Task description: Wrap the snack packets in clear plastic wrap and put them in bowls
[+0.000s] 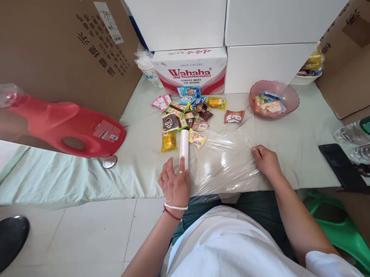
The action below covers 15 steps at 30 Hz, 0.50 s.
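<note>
My left hand lies palm down with its fingers spread, one finger pressing on the near end of a white roll of plastic wrap. A sheet of clear plastic wrap stretches from the roll across the table to my right hand, which pinches its edge between thumb and fingers. Beyond the roll lies a pile of wrapped snacks. A yellow packet and a pale yellow biscuit packet flank the roll. One brown packet sits apart, near a pink bowl with several snacks inside.
A red jug leans at the left, beside a small round metal item. A Wahaba-style water carton, marked Wahaha, stands behind the snacks. At the right are a black phone and plastic bottles. A green stool stands below.
</note>
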### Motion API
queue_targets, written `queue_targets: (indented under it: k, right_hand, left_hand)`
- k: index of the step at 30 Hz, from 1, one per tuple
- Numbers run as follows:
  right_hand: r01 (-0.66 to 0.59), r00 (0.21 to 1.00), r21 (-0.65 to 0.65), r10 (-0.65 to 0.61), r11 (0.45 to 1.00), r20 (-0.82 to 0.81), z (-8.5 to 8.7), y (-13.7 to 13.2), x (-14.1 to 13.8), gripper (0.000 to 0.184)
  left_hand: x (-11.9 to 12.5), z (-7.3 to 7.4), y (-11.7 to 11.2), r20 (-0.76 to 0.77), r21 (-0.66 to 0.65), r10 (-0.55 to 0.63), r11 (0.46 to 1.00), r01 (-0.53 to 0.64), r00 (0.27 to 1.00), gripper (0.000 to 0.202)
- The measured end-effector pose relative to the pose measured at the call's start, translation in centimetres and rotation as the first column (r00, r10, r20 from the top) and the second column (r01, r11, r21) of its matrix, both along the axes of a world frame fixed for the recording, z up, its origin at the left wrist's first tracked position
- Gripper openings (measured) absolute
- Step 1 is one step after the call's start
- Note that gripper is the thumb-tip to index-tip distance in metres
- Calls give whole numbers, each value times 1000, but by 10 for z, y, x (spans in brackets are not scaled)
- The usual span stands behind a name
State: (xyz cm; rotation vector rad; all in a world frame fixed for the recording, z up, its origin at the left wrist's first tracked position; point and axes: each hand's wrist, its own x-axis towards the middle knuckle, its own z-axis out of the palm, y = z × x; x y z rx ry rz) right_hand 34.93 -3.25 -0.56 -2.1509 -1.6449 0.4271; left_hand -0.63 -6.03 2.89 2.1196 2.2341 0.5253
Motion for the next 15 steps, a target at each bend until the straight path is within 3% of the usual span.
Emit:
queue_targets:
  k: [3,7,11,15]
  right_hand:
    - [-10,1000,0,10,1000,2,-1,-1,3,40]
    - [-15,999,-21,16,1000,43,-1,-5,5,37]
    - [-4,989,-18,7,1000,149,-2,-7,0,34]
    - [3,981,-17,1,1000,195,-1,-8,-3,31]
  left_hand:
    - [-5,7,2,-87,-118,-154,983,143,984,50]
    - [-23,15,7,-111,-277,-193,948,156,975,51]
    - [-25,22,13,-124,-248,-209,953,174,970,47]
    - [2,37,24,-20,-124,-234,965,230,972,40]
